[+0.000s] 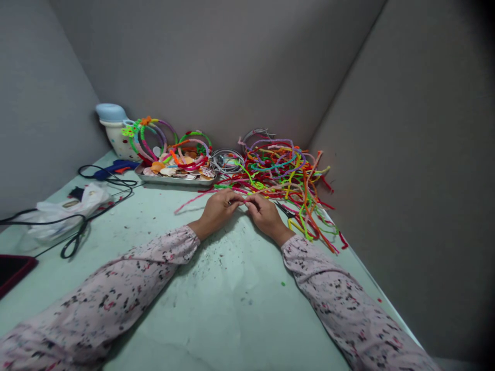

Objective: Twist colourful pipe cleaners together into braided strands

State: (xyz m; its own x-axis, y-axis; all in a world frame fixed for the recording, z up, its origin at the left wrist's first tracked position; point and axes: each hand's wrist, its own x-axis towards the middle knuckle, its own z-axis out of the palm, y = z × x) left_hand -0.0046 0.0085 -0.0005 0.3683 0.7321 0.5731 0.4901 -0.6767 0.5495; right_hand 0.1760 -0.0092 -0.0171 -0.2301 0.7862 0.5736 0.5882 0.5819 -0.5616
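Tray (176,181) holds shells (170,169), wrapped hoops (154,135) | left hand (218,208) grip pinched | right hand (266,214) grip pinched, held item unclear

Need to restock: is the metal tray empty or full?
Full: the metal tray is heaped with shells and colourful wrapped hoops.

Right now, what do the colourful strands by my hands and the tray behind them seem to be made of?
The colourful strands look like fuzzy chenille stems, probably pile over wire: matte, soft-edged, and holding sharp bends and loops. The tray looks like thin metal, likely steel or aluminium: grey rim with a dull sheen.
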